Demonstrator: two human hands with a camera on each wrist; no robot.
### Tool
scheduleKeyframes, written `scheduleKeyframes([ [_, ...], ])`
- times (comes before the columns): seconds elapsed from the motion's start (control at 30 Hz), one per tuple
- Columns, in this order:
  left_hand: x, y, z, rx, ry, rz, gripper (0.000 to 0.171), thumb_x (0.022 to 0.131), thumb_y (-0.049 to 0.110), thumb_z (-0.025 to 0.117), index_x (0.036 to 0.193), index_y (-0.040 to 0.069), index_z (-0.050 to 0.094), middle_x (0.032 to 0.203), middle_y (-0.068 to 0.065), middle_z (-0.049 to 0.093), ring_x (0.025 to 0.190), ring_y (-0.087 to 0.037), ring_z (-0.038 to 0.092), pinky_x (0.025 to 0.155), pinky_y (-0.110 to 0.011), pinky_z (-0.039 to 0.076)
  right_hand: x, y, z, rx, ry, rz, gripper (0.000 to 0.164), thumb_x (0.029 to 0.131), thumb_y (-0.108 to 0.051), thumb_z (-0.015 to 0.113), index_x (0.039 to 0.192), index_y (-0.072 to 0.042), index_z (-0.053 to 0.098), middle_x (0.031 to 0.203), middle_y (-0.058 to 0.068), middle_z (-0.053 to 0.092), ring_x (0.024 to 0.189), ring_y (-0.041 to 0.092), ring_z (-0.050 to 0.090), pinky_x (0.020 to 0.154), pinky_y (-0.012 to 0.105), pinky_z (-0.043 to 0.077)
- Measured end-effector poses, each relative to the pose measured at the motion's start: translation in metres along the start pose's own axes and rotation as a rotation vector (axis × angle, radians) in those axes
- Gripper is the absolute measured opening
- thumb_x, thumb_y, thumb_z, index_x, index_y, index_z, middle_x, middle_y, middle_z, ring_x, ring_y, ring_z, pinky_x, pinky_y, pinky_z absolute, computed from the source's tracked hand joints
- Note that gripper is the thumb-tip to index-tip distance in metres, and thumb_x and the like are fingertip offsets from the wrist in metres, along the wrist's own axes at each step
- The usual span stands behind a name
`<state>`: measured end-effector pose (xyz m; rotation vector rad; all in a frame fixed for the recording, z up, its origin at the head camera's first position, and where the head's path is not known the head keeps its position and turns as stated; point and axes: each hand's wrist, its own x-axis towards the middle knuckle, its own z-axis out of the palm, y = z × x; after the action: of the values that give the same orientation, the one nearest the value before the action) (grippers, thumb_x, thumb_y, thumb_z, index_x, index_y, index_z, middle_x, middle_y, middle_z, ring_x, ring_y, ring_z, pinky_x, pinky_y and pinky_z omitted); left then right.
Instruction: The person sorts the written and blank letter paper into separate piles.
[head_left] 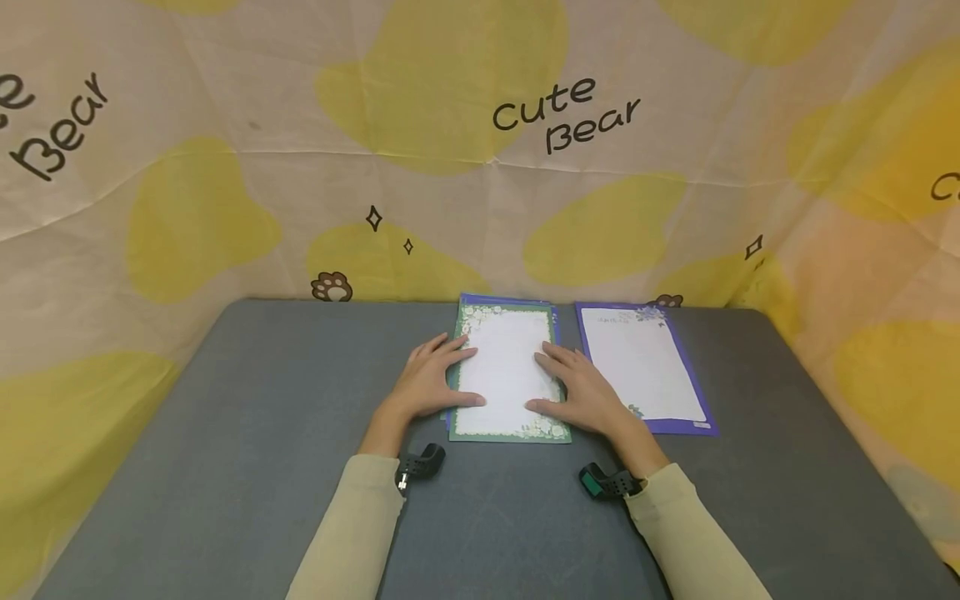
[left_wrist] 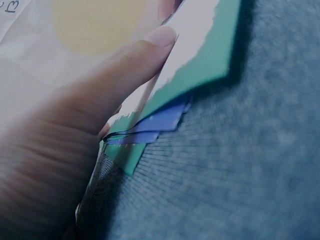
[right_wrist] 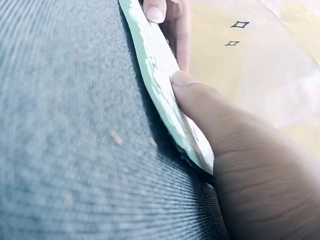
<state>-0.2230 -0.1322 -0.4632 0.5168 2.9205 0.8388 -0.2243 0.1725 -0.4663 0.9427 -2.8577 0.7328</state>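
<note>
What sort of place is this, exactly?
Probably an indoor tabletop workspace, perhaps a curtained-off corner: a plain grey table, a yellow-patched cloth reading "Cute Bear" behind it, and decoratively bordered paper sheets on top.

The top paper (head_left: 510,367) is white with a green edge and pale flowers. It lies face up near the middle of the gray table (head_left: 315,375), over purple papers (left_wrist: 172,117) that poke out unevenly. Another green corner (left_wrist: 130,160) peeks out below them.
</note>
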Motion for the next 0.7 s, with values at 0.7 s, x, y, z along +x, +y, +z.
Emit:
scheduleKeyframes([
  [0.7,0.0007,0.0007,0.0027,-0.037,0.069,0.005,0.067,0.083,0.054,0.077,0.141,0.026,0.061,0.159,0.002,0.046,0.155,-0.032,0.027,0.124,-0.063,0.018,0.0019,-0.0009,0.0023,-0.004,0.022,0.035,0.069,0.090,-0.048,0.072,0.146,-0.013,0.055,0.156,0.013,0.048,0.147,0.039,0.040,0.121,0.062,0.028],
])
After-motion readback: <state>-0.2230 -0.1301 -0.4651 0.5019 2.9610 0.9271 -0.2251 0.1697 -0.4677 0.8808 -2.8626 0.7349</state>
